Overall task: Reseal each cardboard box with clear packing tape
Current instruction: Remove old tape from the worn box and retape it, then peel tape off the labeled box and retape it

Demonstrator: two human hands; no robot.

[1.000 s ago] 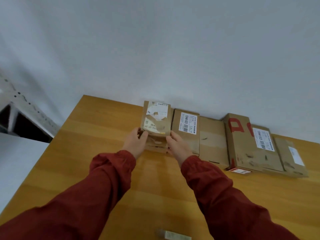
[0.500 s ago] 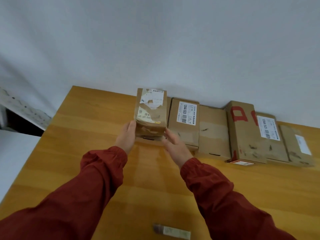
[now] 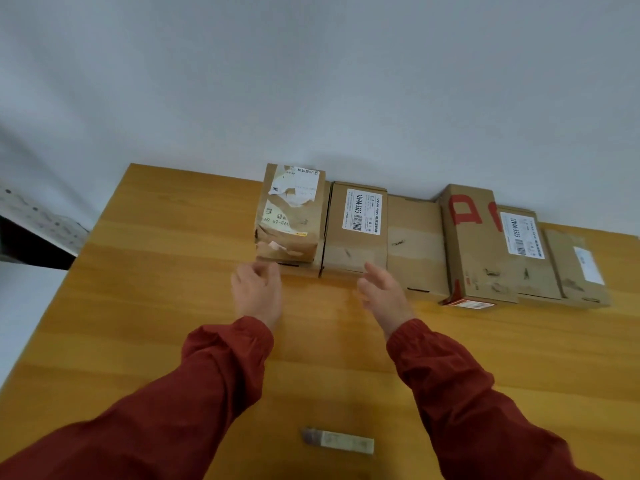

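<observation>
Now that both hands have let go, the box with the torn label (image 3: 291, 216) sits on a flatter box (image 3: 304, 268) at the left end of the row of boxes (image 3: 415, 237) along the far edge of the table (image 3: 173, 271). The left hand (image 3: 258, 294) hovers with fingers loosely curled, the right hand (image 3: 381, 292) with fingers apart; both are empty. This box is probably done. Every box is shut, so contents stay hidden.
</observation>
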